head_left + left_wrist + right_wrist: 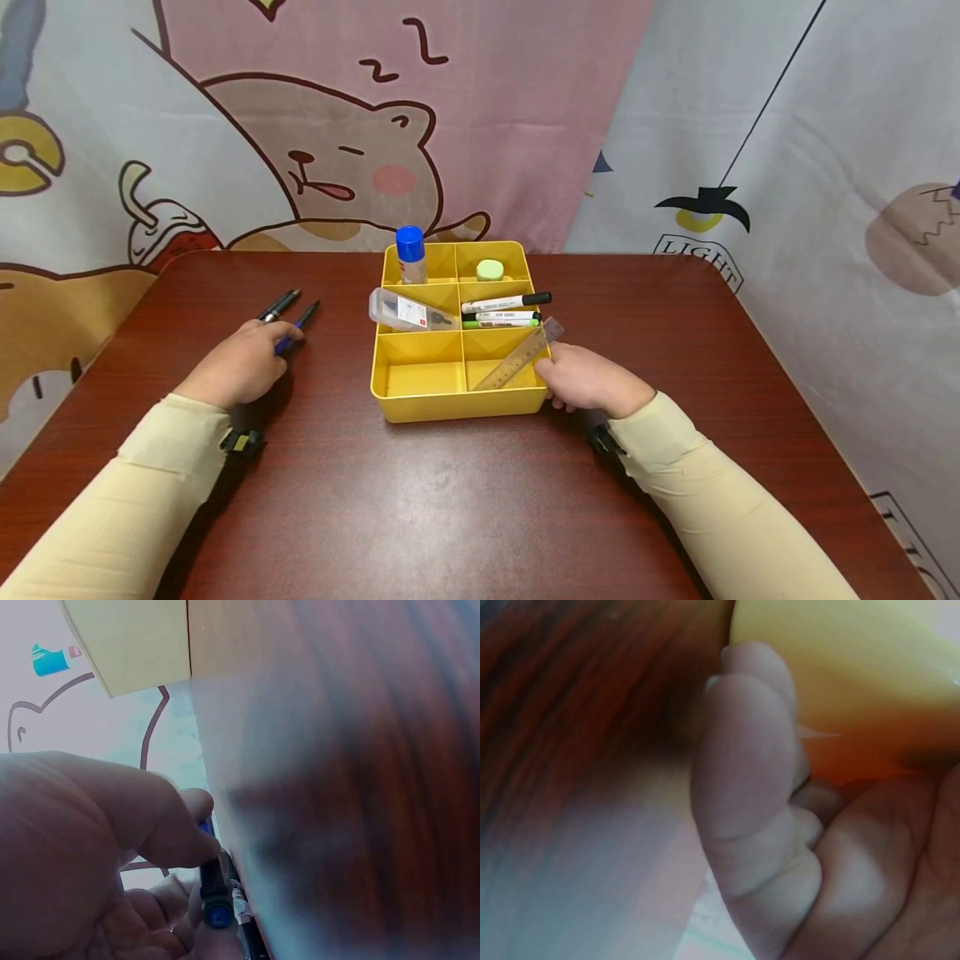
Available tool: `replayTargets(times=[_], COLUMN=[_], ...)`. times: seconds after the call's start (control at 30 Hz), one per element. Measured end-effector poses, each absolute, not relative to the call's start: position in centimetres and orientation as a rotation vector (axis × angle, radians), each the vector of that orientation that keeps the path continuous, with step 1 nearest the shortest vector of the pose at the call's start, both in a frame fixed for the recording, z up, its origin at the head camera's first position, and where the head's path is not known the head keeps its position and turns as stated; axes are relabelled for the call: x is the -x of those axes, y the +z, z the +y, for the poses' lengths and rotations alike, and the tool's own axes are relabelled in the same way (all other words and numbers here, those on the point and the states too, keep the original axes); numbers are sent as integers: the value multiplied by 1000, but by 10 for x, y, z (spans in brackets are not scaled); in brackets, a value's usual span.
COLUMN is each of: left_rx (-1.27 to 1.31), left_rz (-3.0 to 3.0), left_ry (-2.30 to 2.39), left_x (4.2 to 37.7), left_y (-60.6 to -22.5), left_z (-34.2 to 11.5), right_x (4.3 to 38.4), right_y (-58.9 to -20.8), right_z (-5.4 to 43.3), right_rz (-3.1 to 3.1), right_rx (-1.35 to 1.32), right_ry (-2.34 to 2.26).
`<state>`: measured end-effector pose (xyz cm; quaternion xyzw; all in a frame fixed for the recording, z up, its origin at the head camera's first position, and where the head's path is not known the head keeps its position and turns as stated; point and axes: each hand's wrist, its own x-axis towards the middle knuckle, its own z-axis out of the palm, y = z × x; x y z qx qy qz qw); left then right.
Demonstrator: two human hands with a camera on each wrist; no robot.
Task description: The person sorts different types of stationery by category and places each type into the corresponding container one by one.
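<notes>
My left hand (238, 358) pinches a blue pen (307, 314) between thumb and fingers at the left of the table. The pen's end (218, 913) points at the camera in the left wrist view. A black pen (278, 306) lies on the table just beyond that hand. At the centre stands a yellow compartment box (455, 407). My right hand (592, 379) grips its right wall near the front corner, thumb at the rim and fingers curled low outside. In the right wrist view the curled fingers (744, 757) sit against the yellow wall.
In the box, a blue-capped glue stick (411, 250) and a pale green item (490, 270) occupy the back compartments. A clear plastic case (408, 312) and several markers (502, 305) lie in the middle row. A transparent ruler (517, 358) leans in the front right compartment. A printed curtain (510, 125) hangs behind the table.
</notes>
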<state>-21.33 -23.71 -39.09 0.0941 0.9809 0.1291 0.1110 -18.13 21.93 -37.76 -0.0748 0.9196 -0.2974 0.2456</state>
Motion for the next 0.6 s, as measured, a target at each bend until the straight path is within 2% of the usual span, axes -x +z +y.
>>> replayTargets(times=[0.6], left_rx=[-266], left_rz=[2891], left_ry=[456], left_x=[216], left_y=[-394], left_z=[-237], right_x=[182], right_y=[-378], right_z=[220], right_rz=[2507], right_rx=[222], right_ry=[-811])
